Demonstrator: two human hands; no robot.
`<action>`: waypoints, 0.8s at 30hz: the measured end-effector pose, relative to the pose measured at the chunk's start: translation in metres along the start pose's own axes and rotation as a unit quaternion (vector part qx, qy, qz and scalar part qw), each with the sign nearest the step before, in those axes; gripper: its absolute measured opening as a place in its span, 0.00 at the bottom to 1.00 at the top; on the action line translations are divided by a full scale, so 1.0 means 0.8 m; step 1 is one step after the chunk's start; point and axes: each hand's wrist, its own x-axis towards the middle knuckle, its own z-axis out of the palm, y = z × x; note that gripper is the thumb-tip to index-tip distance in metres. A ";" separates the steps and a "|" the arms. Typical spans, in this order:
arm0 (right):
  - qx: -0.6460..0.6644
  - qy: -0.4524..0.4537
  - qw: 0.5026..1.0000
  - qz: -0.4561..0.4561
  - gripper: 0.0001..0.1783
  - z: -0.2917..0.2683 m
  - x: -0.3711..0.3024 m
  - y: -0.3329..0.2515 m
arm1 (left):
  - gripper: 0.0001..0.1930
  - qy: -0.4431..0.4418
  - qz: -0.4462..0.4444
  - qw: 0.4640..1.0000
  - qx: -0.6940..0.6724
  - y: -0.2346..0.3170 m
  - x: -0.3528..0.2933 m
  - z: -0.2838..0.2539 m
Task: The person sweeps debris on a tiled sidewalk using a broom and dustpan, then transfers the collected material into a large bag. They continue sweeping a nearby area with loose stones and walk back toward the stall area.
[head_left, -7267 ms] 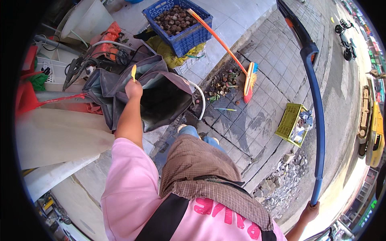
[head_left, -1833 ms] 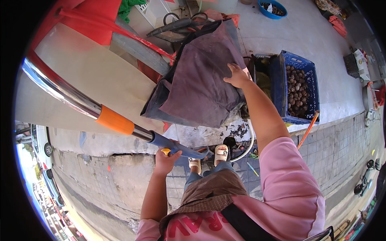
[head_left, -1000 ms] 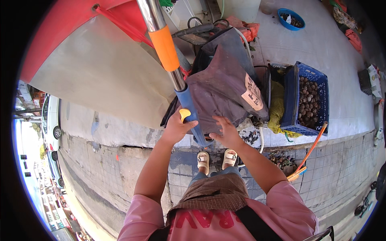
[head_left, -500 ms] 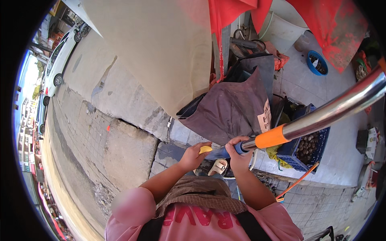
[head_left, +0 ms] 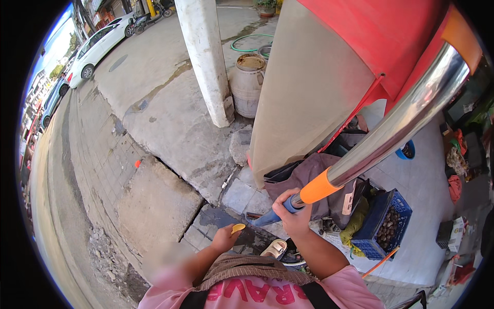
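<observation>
My right hand (head_left: 294, 215) is closed round the blue grip of a shiny metal pole (head_left: 386, 131) with orange collars. The pole slants up to the right, past the picture's edge. My left hand (head_left: 224, 240) is apart from it at the lower middle, fingers bent round a small yellow piece (head_left: 237, 228). What kind of thing the piece is, I cannot make out. Below the pole's lower end, a light sandal (head_left: 276, 249) shows on my foot.
A blue crate (head_left: 368, 234) of round brown things stands at right, beside a dark cloth bag (head_left: 324, 206). Beige and red sheeting (head_left: 319, 77) hangs ahead. Beyond are a white pillar (head_left: 203, 56), a barrel (head_left: 247, 92) and a parked white car (head_left: 100, 44). Paving has a long crack.
The view has swung, bringing the pillar and barrel in. My left hand has moved away from the pole, still holding the yellow piece. The pole now points up more steeply in my right hand.
</observation>
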 end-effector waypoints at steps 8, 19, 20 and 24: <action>-0.016 0.058 0.998 -0.024 0.09 0.155 0.144 0.002 | 0.14 0.135 -0.132 0.982 0.007 -0.172 -0.075 -0.183; -0.447 0.386 0.804 0.076 0.23 0.023 0.212 0.163 | 0.09 0.193 -0.197 0.952 -0.135 -0.380 -0.146 -0.237; -0.467 0.357 0.800 0.118 0.31 0.034 0.220 0.166 | 0.09 0.210 -0.205 0.945 -0.141 -0.402 -0.155 -0.234; -0.413 0.422 0.807 0.001 0.37 0.040 0.238 0.139 | 0.09 0.146 -0.185 0.964 -0.123 -0.380 -0.122 -0.234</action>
